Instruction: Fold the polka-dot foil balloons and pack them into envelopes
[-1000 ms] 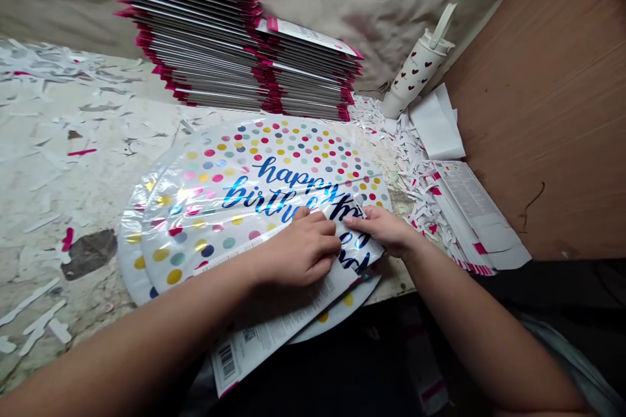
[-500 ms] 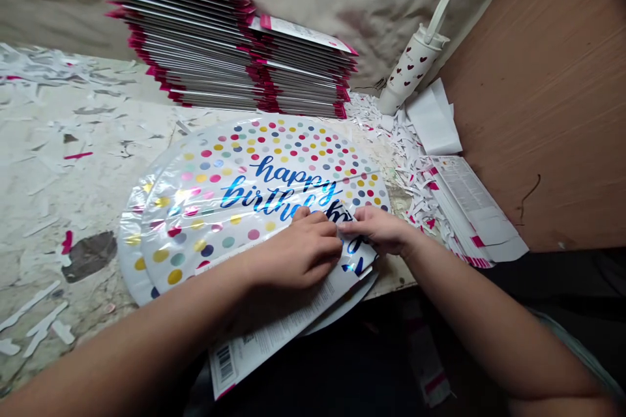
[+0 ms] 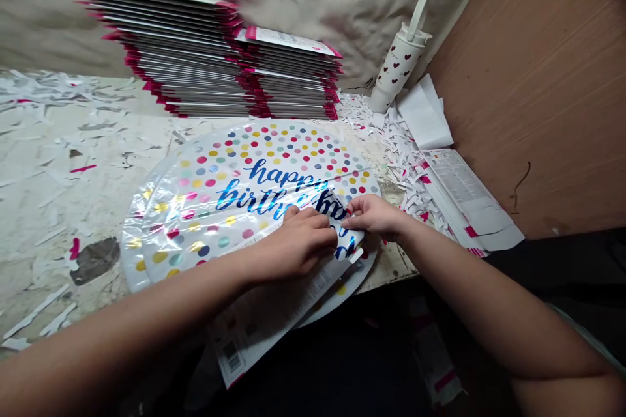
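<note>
A flat foil balloon (image 3: 244,169) with coloured dots and "happy birthday" in blue lies on a pile of like balloons at the table's near edge. My left hand (image 3: 298,244) presses down with curled fingers on a white printed package card (image 3: 274,313) laid over the balloon's near side. My right hand (image 3: 374,215) pinches the folded near-right edge of the balloon, right beside my left fingertips. The card's barcode end hangs over the table edge.
Two tall stacks of pink-edged packages (image 3: 205,58) stand behind the balloons. A white bottle with red hearts (image 3: 398,62) leans at the back right, by loose white sheets (image 3: 425,114) and a stack of printed cards (image 3: 462,199). Paper scraps (image 3: 49,143) litter the table. A wooden board (image 3: 538,78) rises at right.
My right hand has moved a little left with the folded balloon edge, closing on my left fingertips. The view has shifted slightly; my left hand stays pressed on the card.
</note>
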Available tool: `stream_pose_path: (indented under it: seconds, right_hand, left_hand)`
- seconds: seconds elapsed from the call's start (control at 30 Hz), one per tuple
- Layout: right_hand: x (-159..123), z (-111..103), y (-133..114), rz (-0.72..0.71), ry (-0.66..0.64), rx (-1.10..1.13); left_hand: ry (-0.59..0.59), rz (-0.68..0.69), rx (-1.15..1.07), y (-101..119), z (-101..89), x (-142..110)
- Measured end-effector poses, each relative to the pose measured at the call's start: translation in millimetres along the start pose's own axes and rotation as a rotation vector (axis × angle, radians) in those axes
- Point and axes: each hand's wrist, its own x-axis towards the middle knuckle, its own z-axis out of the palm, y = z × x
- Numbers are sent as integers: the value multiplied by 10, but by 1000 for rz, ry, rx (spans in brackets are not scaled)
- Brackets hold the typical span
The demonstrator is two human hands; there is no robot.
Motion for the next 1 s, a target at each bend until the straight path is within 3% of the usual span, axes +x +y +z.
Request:
stream_pose_path:
  seconds: [0.1, 0.23, 0.4, 0.67, 0.73, 0.8, 0.87, 1.0]
  right_hand:
    - [-18, 33, 15, -26, 12, 17]
    - [-62, 63, 12, 23, -72, -2]
    - [-68, 100, -53, 0, -51, -26]
    - [-71, 277, -227, -62, -33, -179]
    - [-45, 321, -243, -19, -99, -237]
    - [-53, 312, -266, 10, -249, -287]
    - [-119, 247, -300, -88, -323, -294]
    - [-371, 199, -327, -542, 98, -156]
  left_hand:
    - [43, -27, -9, -3, 1, 6]
    - [47, -18, 77, 51, 25, -23]
    - [60, -12, 216, 169, 17, -54]
    - [96, -50, 243, 217, -12, -84]
    - [107, -42, 223, 228, 1, -92]
    - [112, -42, 206, 230, -9, -132]
    - [155, -64, 229, 226, -64, -204]
    - [428, -185, 320, 283, -275, -352]
